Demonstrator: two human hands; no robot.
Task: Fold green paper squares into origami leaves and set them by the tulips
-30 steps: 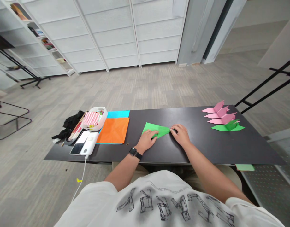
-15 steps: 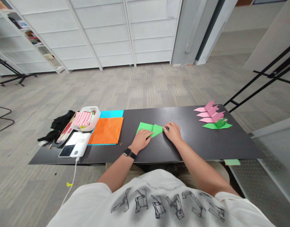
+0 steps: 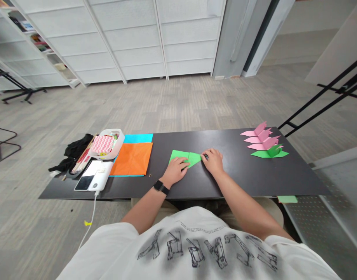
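The raised flap on the green paper (image 3: 195, 158) sits flatter than it did half a second ago, and the left hand (image 3: 175, 170) reaches a bit farther across it. The paper lies mid-table (image 3: 236, 173), a bright kite-like shape, wide at the left, narrowing rightward, a crease line crossing it. The left fingers stretch over it, thumb apart. The right hand (image 3: 213, 160) bends its fingers at the narrow tip; pinching or pressing, I can't tell.

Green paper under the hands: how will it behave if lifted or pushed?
The green paper looks thin, so probably light; its folds may stiffen it somewhat. Flat on the smooth-looking table, it would likely slide, not tip.
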